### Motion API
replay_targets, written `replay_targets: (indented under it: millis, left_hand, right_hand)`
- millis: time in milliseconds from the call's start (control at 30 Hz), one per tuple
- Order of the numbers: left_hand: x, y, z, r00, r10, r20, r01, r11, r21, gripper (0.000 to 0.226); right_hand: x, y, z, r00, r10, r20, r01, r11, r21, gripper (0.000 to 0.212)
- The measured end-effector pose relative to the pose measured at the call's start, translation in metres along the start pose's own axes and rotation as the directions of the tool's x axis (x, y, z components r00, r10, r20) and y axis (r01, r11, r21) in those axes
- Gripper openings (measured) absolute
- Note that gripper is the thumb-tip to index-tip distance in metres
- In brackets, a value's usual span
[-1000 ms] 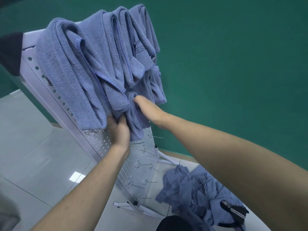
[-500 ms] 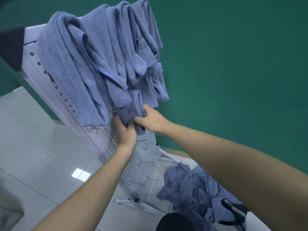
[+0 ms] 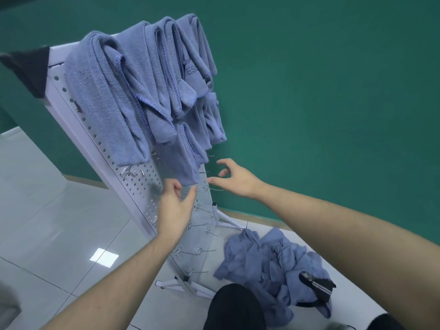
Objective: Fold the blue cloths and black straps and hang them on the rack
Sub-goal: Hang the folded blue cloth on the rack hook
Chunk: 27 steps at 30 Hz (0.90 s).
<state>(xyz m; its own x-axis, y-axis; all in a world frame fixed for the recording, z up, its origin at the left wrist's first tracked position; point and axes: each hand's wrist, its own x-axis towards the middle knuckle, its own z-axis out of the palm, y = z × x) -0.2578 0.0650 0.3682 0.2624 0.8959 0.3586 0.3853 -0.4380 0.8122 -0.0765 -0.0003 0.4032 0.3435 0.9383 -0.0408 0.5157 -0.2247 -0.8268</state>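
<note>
left grip (image 3: 175,202): fingers relaxed and parted, holding nothing, just below the lower edge of the newest folded blue cloth (image 3: 184,158). right grip (image 3: 234,178): fingers spread, empty, just to the right of that cloth and apart from it. cloth hangs on the white pegboard rack (image 3: 142,184), under the other folded cloths (image 3: 133,82) above both grips. unfolded blue cloths (image 3: 264,260) and a black strap (image 3: 317,285) lie heaped on the floor, well below the right grip.
</note>
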Motion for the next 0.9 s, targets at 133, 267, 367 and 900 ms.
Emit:
replay_targets:
  millis: [133,267,367,900]
  left_hand:
    - [-0.025,0.015,0.019,0.977,0.053,0.205,-0.061,0.998,0.031,0.027]
    - [-0.045,0.030,0.060,0.939,0.059,0.339,-0.075,0.997,0.035,0.023]
    - [-0.056,0.032,0.099,0.896,0.037,0.443,-0.064,0.997,0.046,0.022]
    - [-0.110,-0.091,0.330,0.523,-0.255,0.813,-0.030,0.948,0.317,0.015]
  right_hand:
    - [-0.033,0.036,-0.022,0.996,0.082,-0.031,-0.083,0.996,-0.033,0.060]
    - [-0.069,0.079,-0.047,0.981,0.183,-0.070,-0.186,0.981,-0.046,0.047]
    - [-0.092,0.116,-0.062,0.958,0.272,-0.090,-0.275,0.961,-0.024,0.038]
    - [-0.105,0.377,-0.029,0.775,0.631,-0.001,-0.631,0.775,0.017,0.021]
